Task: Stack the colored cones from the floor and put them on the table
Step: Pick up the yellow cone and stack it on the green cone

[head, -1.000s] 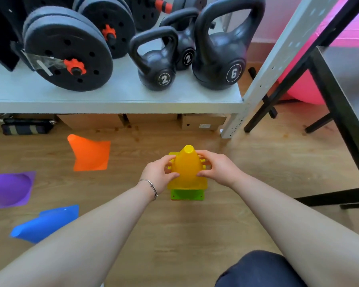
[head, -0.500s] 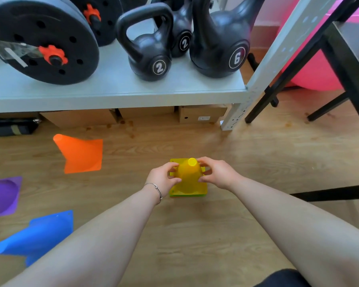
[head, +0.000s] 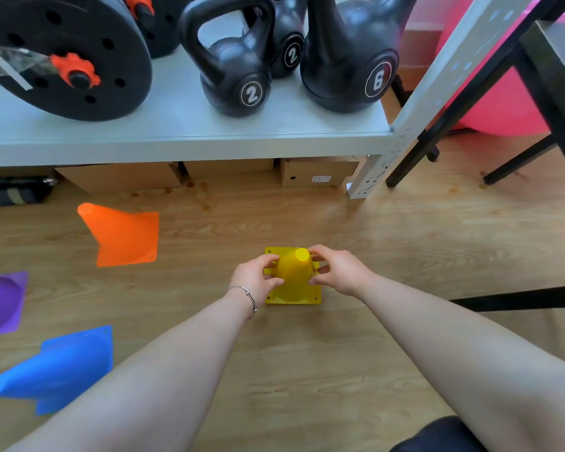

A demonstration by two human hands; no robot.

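Home gym: kettlebells (head: 238,76), weight plates (head: 69,57)

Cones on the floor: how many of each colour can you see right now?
Yellow cone, upright, held by left hand and right hand: 1
Orange cone, lying down: 1
Purple cone, lying down: 1
Blue cone, lying down: 1
Total: 4

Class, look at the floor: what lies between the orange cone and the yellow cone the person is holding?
Nothing: in the head view, only bare wooden floor separates the orange cone from the yellow cone, gripped by the left hand and right hand.
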